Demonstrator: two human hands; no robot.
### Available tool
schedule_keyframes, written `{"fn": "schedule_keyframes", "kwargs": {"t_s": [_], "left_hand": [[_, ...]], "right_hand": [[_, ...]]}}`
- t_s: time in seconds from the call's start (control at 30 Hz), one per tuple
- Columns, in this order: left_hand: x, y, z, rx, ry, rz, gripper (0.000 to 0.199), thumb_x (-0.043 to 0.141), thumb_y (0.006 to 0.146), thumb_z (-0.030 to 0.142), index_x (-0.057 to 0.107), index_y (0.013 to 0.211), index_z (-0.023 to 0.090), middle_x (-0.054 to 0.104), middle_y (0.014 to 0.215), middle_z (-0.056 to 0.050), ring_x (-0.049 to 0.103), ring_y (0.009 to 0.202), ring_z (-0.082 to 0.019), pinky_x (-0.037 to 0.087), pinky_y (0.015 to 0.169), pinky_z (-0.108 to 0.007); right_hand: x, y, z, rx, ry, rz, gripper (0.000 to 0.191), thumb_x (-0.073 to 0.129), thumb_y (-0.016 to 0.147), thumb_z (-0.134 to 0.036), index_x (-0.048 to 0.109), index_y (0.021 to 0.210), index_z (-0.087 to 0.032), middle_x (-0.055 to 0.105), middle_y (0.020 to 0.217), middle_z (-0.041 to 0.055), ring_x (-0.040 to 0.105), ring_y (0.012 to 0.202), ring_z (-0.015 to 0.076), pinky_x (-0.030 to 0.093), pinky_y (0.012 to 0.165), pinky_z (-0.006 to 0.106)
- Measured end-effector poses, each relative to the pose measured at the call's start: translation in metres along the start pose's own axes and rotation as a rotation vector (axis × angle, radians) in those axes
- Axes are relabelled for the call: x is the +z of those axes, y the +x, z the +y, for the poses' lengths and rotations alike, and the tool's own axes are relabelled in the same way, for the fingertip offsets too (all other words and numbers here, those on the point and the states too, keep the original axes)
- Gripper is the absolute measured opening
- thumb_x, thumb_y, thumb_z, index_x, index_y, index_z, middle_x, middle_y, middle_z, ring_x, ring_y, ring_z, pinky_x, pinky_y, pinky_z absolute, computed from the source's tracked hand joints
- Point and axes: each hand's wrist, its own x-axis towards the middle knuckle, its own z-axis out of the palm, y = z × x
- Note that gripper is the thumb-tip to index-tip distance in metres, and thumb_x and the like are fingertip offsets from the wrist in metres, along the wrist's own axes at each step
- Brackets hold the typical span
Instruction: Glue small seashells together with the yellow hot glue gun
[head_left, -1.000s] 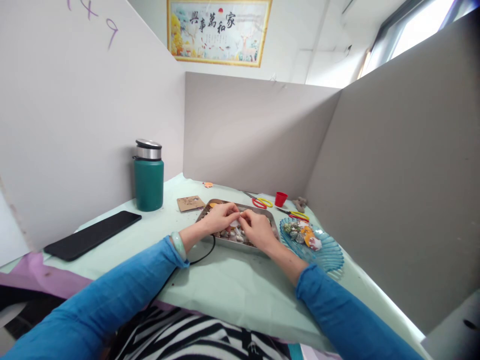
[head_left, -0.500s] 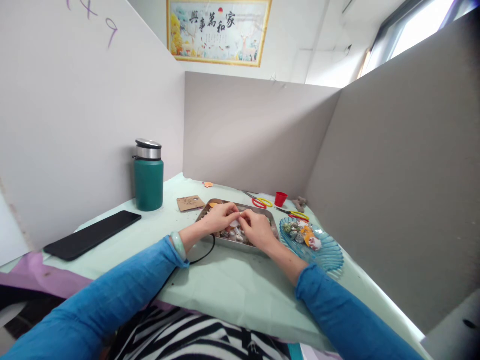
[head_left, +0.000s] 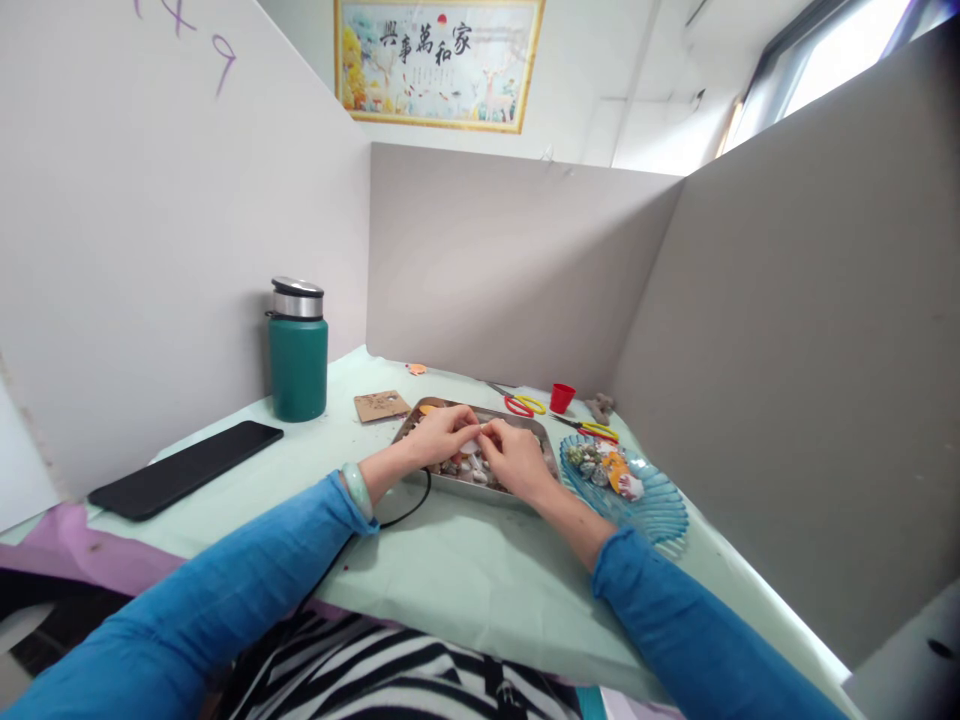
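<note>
Over a metal tray (head_left: 480, 488) of shells and small pieces, my left hand (head_left: 444, 436) and my right hand (head_left: 516, 458) meet at the fingertips. Both are pinched closed, and whatever lies between the fingers is too small to make out. White and brown shells (head_left: 476, 470) show in the tray below the hands. An orange piece (head_left: 427, 409) lies at the tray's back left corner. To the right of the tray, a blue ribbed glass plate (head_left: 652, 505) holds grey-green shells (head_left: 589, 460) and orange and white pieces (head_left: 616, 470).
A green bottle (head_left: 298, 365) and a black phone-like slab (head_left: 187, 468) are on the left. Behind the tray are a brown card (head_left: 381, 405), scissors (head_left: 521, 404), a red cup (head_left: 562, 398) and more scissors (head_left: 592, 431). Grey panels (head_left: 517, 260) enclose the table. A black cord (head_left: 412, 510) runs by my left wrist.
</note>
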Motion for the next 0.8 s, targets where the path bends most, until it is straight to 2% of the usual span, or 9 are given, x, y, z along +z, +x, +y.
{"fn": "schedule_keyframes", "kwargs": {"t_s": [0.8], "left_hand": [[0.0011, 0.0004, -0.0023, -0.018, -0.003, 0.001, 0.033, 0.045, 0.08, 0.047, 0.054, 0.083, 0.016, 0.064, 0.07, -0.001, 0.054, 0.044, -0.009, 0.038, 0.041, -0.019]], "right_hand": [[0.0008, -0.0006, 0.0013, -0.006, 0.001, -0.001, 0.024, 0.043, 0.086, -0.035, 0.063, 0.082, -0.02, 0.066, 0.07, 0.0016, 0.056, 0.061, 0.0127, 0.032, 0.056, 0.021]]}}
